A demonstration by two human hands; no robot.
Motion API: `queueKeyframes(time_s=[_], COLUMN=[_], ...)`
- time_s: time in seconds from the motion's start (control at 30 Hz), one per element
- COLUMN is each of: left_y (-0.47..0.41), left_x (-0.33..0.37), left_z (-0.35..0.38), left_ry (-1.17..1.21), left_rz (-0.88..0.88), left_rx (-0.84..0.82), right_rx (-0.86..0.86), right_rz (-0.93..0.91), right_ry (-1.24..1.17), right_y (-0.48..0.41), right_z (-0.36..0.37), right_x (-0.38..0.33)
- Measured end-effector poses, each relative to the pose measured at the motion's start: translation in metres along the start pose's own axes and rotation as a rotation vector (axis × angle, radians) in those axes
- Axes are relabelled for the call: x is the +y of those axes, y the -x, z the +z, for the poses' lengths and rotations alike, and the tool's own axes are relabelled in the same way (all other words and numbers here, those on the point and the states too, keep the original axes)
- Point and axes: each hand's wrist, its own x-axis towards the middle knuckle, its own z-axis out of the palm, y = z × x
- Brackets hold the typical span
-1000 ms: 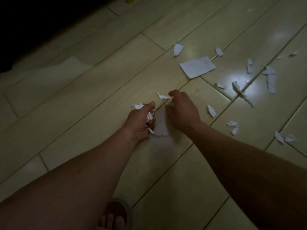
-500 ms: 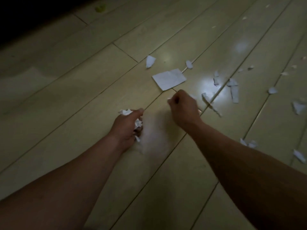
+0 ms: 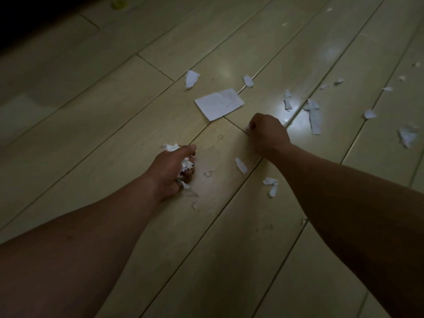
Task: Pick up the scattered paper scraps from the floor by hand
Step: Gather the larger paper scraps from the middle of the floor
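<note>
White paper scraps lie scattered over a pale plank floor (image 3: 114,115). My left hand (image 3: 171,171) is closed around a crumpled wad of scraps (image 3: 187,165), low over the floor. My right hand (image 3: 267,134) is curled into a fist with a small scrap (image 3: 248,128) pinched at its fingertips, just below a large rectangular piece (image 3: 219,103). Two small scraps (image 3: 241,165) (image 3: 271,185) lie between my forearms. More torn bits (image 3: 313,115) lie to the right of my right hand.
Further scraps (image 3: 191,78) (image 3: 248,81) rest beyond the large piece, and others (image 3: 407,136) (image 3: 369,114) spread toward the right edge. A yellow object (image 3: 118,4) sits at the far top left by a dark area. Light glares on the floor (image 3: 291,118).
My right hand picked the small scrap off the floor, closed on it and shifted right. My left hand kept its wad. The view swung, so the scraps appear shifted.
</note>
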Motion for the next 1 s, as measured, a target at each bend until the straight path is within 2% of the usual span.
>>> queueKeyframes(time_s=[0.13, 0.23, 0.37, 0.47, 0.7, 0.8, 0.93, 1.0], left_y=[0.002, 0.002, 0.0, 0.0, 0.002, 0.003, 0.003, 0.003], left_x=[-0.002, -0.003, -0.003, -0.004, -0.003, -0.003, -0.003, -0.002], left_z=[0.002, 0.001, 0.0, 0.0, 0.0, 0.0, -0.001, -0.001], left_ry=[-0.01, -0.008, 0.011, 0.001, 0.01, 0.016, 0.051, 0.056], left_rz=[0.021, 0.028, 0.016, 0.025, 0.012, 0.02, 0.021, 0.009], left_rx=[0.015, 0.025, 0.005, 0.009, -0.003, 0.008, 0.002, -0.003], right_rx=[-0.01, 0.039, -0.176, -0.26, -0.203, -0.188, -0.13, -0.163], right_rz=[0.043, -0.019, -0.152, -0.213, -0.28, -0.236, -0.33, -0.361], right_ry=[-0.208, -0.261, -0.23, -0.08, 0.128, 0.035, -0.051, -0.044], right_y=[0.017, 0.051, 0.086, 0.089, 0.086, 0.088, 0.094, 0.095], right_z=[-0.011, -0.021, -0.019, -0.007, 0.01, 0.011, 0.016, 0.023], right_x=[0.003, 0.008, 0.006, 0.001, -0.001, -0.005, -0.032, -0.048])
